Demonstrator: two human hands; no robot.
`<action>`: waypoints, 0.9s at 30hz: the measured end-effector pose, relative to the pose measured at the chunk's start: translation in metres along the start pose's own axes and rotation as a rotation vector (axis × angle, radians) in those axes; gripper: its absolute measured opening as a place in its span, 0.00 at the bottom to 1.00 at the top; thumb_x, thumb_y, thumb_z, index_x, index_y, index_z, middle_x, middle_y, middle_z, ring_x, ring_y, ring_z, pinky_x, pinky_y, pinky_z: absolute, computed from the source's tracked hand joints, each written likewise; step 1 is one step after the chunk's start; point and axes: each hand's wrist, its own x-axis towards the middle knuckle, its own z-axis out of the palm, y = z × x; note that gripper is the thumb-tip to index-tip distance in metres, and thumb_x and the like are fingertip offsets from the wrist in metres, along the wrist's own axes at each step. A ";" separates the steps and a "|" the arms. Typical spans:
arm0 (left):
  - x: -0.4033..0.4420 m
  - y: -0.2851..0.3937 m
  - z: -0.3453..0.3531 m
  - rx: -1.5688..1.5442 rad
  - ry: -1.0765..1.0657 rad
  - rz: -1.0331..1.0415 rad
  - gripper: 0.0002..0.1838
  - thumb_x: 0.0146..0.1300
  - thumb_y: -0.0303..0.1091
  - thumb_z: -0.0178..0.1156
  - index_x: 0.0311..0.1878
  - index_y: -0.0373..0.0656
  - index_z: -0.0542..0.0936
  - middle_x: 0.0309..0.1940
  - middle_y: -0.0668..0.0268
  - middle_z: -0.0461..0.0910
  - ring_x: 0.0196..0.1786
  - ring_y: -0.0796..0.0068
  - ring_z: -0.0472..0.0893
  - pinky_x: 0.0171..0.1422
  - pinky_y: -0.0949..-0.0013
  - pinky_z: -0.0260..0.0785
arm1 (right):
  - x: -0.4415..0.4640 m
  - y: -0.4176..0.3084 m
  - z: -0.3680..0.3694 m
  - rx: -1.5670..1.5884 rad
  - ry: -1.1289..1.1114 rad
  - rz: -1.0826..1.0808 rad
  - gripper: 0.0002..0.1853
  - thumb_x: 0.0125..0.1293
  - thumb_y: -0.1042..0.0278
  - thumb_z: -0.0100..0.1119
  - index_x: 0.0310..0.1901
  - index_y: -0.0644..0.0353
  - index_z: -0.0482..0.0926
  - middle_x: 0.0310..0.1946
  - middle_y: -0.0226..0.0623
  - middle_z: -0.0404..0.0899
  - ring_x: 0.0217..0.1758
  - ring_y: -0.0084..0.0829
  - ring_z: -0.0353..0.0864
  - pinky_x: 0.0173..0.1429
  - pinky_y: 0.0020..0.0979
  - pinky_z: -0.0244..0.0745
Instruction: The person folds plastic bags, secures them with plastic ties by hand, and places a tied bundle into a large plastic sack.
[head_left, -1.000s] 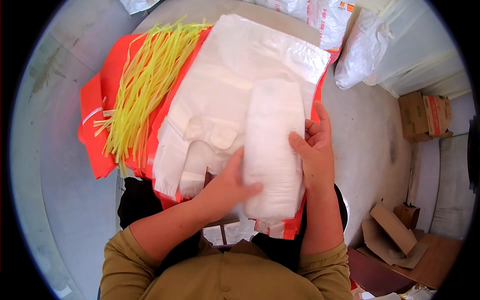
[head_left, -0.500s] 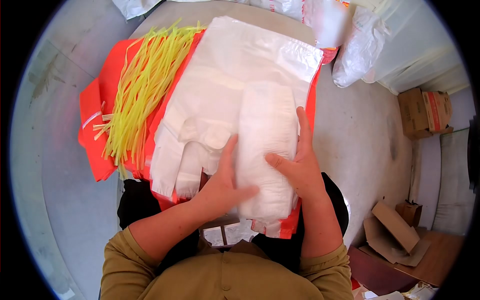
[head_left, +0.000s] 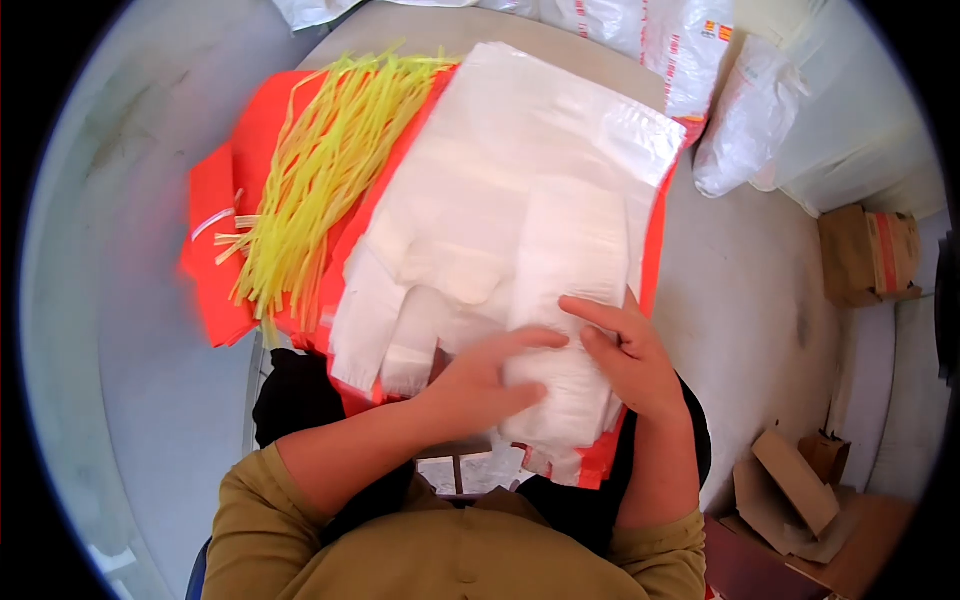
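A folded bundle of white plastic film bags lies lengthwise on a flat stack of white plastic bags. My left hand, smeared by motion, is over the bundle's lower left side with thumb and fingers apart. At the lower right edge, my right hand rests against the bundle. Two of its digits stretch over the top while another shows along the side; none wraps round it. Red plastic bags stick out from under the white stack. Yellow strips lie in a loose bunch to the left.
The pile sits on a round-ended grey table and over my lap. White printed sacks and a white plastic bundle stand behind. Cardboard boxes are at the far right and lower right.
The view has shifted, so the pile appears farther right. My left hand has moved from the bundle's side onto its top. A right-hand finger now reaches over the bundle too.
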 end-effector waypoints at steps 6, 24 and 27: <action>0.000 0.004 0.002 -0.096 0.006 -0.011 0.29 0.68 0.20 0.60 0.73 0.38 0.74 0.66 0.63 0.80 0.67 0.76 0.77 0.71 0.68 0.72 | 0.000 -0.002 -0.004 -0.050 -0.068 0.057 0.20 0.70 0.81 0.61 0.62 0.61 0.86 0.70 0.45 0.71 0.75 0.41 0.72 0.79 0.36 0.65; -0.031 0.042 -0.050 0.974 0.249 0.446 0.29 0.70 0.34 0.65 0.74 0.49 0.76 0.35 0.62 0.84 0.34 0.64 0.85 0.43 0.59 0.78 | -0.009 0.012 -0.014 0.294 0.154 0.247 0.28 0.61 0.85 0.65 0.66 0.69 0.82 0.66 0.42 0.81 0.68 0.34 0.79 0.74 0.37 0.72; -0.033 0.046 -0.092 0.931 0.724 0.527 0.23 0.62 0.27 0.70 0.61 0.45 0.83 0.38 0.63 0.83 0.32 0.65 0.83 0.38 0.62 0.76 | -0.009 0.013 -0.015 0.299 0.184 0.220 0.28 0.62 0.85 0.65 0.66 0.70 0.81 0.64 0.41 0.82 0.66 0.33 0.80 0.72 0.36 0.74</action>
